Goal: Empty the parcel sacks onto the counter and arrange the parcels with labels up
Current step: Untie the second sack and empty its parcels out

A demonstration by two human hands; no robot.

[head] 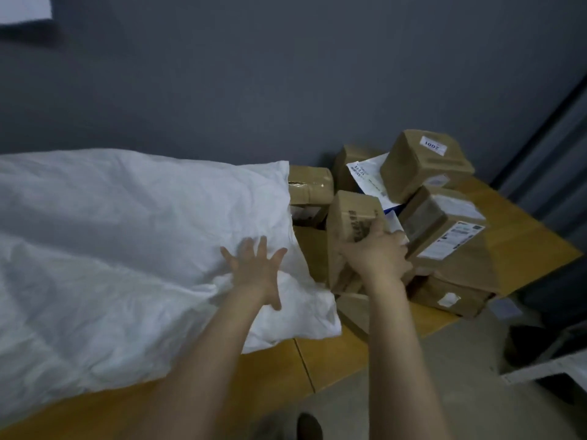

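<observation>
Head view: piled parcels (pixel 444 223) crowd the counter (pixel 333 354) beside the sack (pixel 127 233).

Two bare forearms (pixel 219 350), dark shoe (pixel 309 425) below

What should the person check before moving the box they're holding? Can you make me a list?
1. Right hand has hold of the box: ok, fingers curl round its side.
2. Box's label faces up: cannot tell; it stands on end and only printing shows.
3. Left hand steadies the sack: ok, it lies spread open near the mouth.
4. Sack emptied: not ok, a second box sits in its mouth and the sack looks bulky.
5. Room on the counter: ok, bare wood shows in front.
6. Pile steady: not ok, a tilted box leans right beside the held one.
</observation>
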